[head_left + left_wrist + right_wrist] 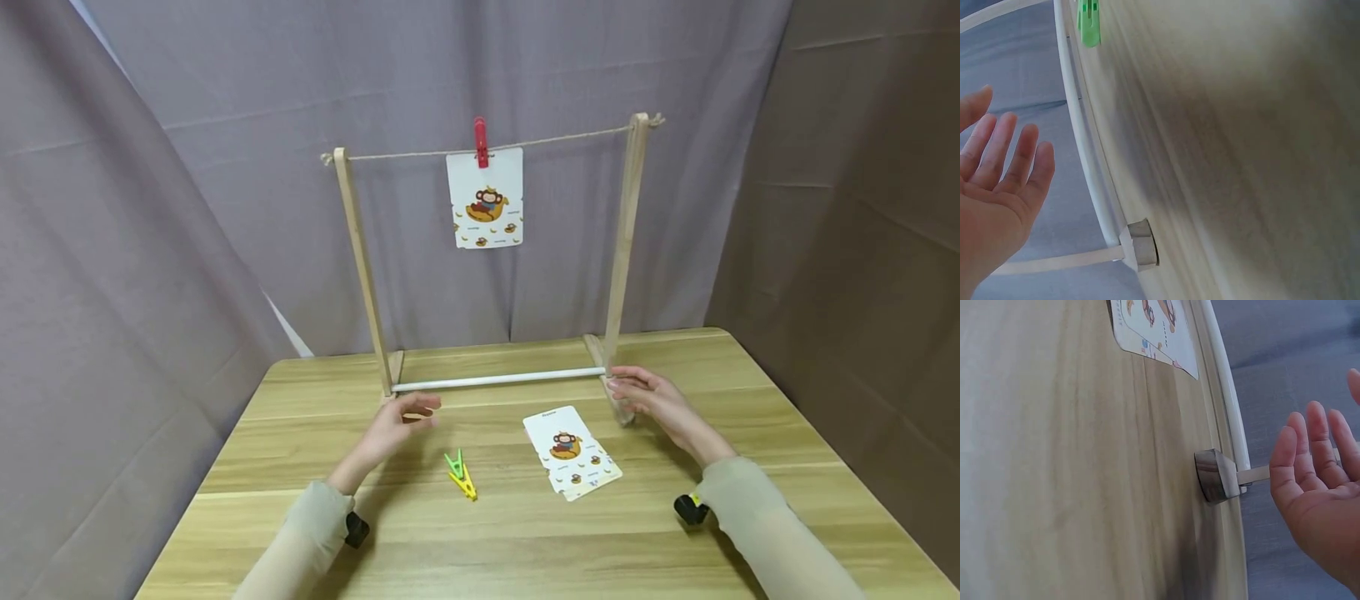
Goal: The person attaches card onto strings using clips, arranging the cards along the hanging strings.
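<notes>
My left hand [397,423] hovers over the table near the foot of the rack's left post [362,267], fingers relaxed and holding nothing. Close to the base of the right post [627,250] is my right hand [654,402], its fingers loosely bent with nothing in them. Between the hands lie a green clothespin [455,463] and a yellow clothespin [464,482], overlapping. Right of them rest printed cards [564,442] with a monkey on a banana. A similar card [485,179] hangs from the rope [570,137] by a red clothespin [481,142].
A white rod [498,380] joins the two posts low down, just above the wooden table [540,550]. Grey curtain [247,92] hangs behind the rack, with a darker one [862,192] at the right.
</notes>
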`<control>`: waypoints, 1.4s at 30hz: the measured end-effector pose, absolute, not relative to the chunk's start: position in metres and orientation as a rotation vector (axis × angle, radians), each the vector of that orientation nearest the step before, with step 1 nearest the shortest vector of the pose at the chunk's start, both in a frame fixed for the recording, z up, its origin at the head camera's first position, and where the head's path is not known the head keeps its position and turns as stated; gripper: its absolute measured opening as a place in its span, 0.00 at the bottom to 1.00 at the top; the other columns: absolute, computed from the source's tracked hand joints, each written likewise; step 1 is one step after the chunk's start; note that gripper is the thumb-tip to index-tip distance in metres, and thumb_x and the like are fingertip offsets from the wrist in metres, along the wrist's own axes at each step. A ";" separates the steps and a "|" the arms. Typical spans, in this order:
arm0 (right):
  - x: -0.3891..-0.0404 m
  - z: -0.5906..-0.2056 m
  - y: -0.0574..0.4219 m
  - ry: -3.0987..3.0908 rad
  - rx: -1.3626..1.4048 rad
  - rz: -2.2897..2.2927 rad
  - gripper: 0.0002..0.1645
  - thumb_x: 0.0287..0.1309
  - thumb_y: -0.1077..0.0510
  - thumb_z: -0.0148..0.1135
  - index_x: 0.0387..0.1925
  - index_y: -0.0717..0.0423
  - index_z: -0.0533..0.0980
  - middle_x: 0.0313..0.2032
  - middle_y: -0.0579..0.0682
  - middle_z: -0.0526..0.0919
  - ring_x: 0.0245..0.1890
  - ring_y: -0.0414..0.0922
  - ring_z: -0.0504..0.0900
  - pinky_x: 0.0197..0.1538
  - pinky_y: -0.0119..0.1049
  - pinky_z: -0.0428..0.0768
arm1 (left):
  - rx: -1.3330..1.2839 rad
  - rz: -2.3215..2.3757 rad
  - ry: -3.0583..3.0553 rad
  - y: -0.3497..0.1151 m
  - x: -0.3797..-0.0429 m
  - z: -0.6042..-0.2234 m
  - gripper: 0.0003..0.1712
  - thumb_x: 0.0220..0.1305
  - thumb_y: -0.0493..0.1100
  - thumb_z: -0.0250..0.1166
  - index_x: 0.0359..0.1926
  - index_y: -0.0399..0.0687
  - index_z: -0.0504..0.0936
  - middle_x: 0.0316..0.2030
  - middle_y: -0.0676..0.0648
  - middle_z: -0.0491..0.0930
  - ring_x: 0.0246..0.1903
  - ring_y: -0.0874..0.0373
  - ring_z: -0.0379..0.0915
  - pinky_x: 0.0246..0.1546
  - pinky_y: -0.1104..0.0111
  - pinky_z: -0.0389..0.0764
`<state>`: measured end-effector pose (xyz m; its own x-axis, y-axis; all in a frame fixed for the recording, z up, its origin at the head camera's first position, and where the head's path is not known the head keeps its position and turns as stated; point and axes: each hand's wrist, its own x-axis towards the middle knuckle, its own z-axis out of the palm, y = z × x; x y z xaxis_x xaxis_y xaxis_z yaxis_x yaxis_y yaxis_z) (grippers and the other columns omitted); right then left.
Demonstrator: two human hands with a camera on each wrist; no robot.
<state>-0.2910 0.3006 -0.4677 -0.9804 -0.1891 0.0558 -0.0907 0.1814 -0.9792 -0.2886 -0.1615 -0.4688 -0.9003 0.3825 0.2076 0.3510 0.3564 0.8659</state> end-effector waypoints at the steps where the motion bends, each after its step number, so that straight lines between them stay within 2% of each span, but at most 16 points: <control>1: -0.292 -0.468 0.300 2.363 -0.291 -1.926 0.36 0.71 0.52 0.61 0.70 0.67 0.63 0.58 0.61 0.75 0.50 0.44 0.79 0.53 0.40 0.80 | 0.693 1.628 2.555 -0.161 -0.288 -0.470 0.19 0.67 0.32 0.65 0.57 0.31 0.79 0.55 0.33 0.80 0.55 0.33 0.75 0.56 0.48 0.79; 6: -0.298 -0.468 0.293 2.379 -0.366 -1.854 0.34 0.68 0.53 0.64 0.68 0.67 0.66 0.60 0.70 0.73 0.53 0.51 0.80 0.55 0.43 0.80 | 0.708 1.621 2.529 -0.156 -0.275 -0.458 0.18 0.67 0.30 0.64 0.56 0.26 0.77 0.55 0.27 0.77 0.55 0.27 0.73 0.56 0.43 0.77; 8: -0.301 -0.467 0.289 2.377 -0.400 -1.805 0.34 0.67 0.54 0.65 0.68 0.67 0.67 0.61 0.71 0.72 0.54 0.52 0.80 0.56 0.46 0.80 | 0.706 1.603 2.543 -0.156 -0.274 -0.458 0.18 0.67 0.31 0.65 0.56 0.27 0.78 0.55 0.29 0.78 0.54 0.29 0.73 0.56 0.45 0.78; 11: -0.305 -0.463 0.283 2.381 -0.434 -1.714 0.36 0.65 0.54 0.67 0.68 0.67 0.67 0.62 0.70 0.72 0.48 0.53 0.80 0.46 0.45 0.83 | 0.723 1.592 2.560 -0.159 -0.278 -0.464 0.18 0.67 0.33 0.65 0.56 0.29 0.78 0.55 0.33 0.79 0.54 0.32 0.75 0.56 0.48 0.79; 14: -0.309 -0.460 0.275 2.411 -0.470 -1.623 0.37 0.64 0.53 0.68 0.68 0.66 0.68 0.63 0.67 0.73 0.50 0.55 0.79 0.44 0.40 0.83 | 0.712 1.579 2.580 -0.162 -0.284 -0.472 0.19 0.67 0.33 0.65 0.57 0.30 0.78 0.55 0.36 0.80 0.54 0.34 0.76 0.56 0.49 0.80; 15: -0.311 -0.460 0.272 2.420 -0.486 -1.601 0.37 0.64 0.52 0.68 0.68 0.66 0.68 0.63 0.66 0.73 0.51 0.55 0.79 0.45 0.39 0.82 | 0.708 1.576 2.581 -0.162 -0.284 -0.472 0.19 0.67 0.33 0.66 0.57 0.30 0.78 0.55 0.36 0.80 0.54 0.34 0.76 0.56 0.49 0.80; 18: -0.316 -0.462 0.264 2.438 -0.558 -1.555 0.36 0.65 0.54 0.68 0.67 0.67 0.68 0.64 0.67 0.73 0.60 0.56 0.77 0.60 0.42 0.78 | 0.689 1.573 2.591 -0.163 -0.283 -0.472 0.19 0.67 0.33 0.66 0.57 0.31 0.79 0.54 0.37 0.81 0.54 0.35 0.76 0.56 0.50 0.80; 20: -0.319 -0.464 0.260 2.443 -0.587 -1.535 0.35 0.65 0.55 0.67 0.67 0.68 0.68 0.64 0.68 0.72 0.61 0.59 0.76 0.62 0.43 0.77 | 0.685 1.573 2.593 -0.163 -0.283 -0.474 0.19 0.67 0.33 0.66 0.57 0.31 0.79 0.54 0.37 0.81 0.53 0.36 0.77 0.55 0.51 0.80; 28: -0.325 -0.468 0.244 2.511 -0.672 -1.407 0.36 0.61 0.54 0.71 0.64 0.70 0.70 0.62 0.67 0.75 0.61 0.62 0.75 0.65 0.51 0.73 | 0.665 1.589 2.578 -0.163 -0.281 -0.476 0.18 0.66 0.33 0.67 0.56 0.33 0.80 0.54 0.38 0.81 0.53 0.39 0.78 0.56 0.50 0.80; 38: -0.330 -0.470 0.234 2.459 -0.738 -1.299 0.39 0.59 0.56 0.73 0.64 0.75 0.69 0.62 0.70 0.74 0.62 0.64 0.75 0.66 0.57 0.70 | 0.678 1.564 2.572 -0.161 -0.276 -0.478 0.17 0.67 0.30 0.64 0.56 0.29 0.78 0.55 0.30 0.78 0.54 0.30 0.74 0.56 0.43 0.78; 42: -0.332 -0.474 0.234 2.449 -0.762 -1.255 0.38 0.58 0.56 0.73 0.63 0.74 0.70 0.60 0.68 0.77 0.61 0.63 0.75 0.66 0.58 0.70 | 0.680 1.556 2.587 -0.161 -0.276 -0.482 0.17 0.67 0.31 0.65 0.56 0.30 0.79 0.54 0.34 0.80 0.53 0.34 0.76 0.55 0.46 0.79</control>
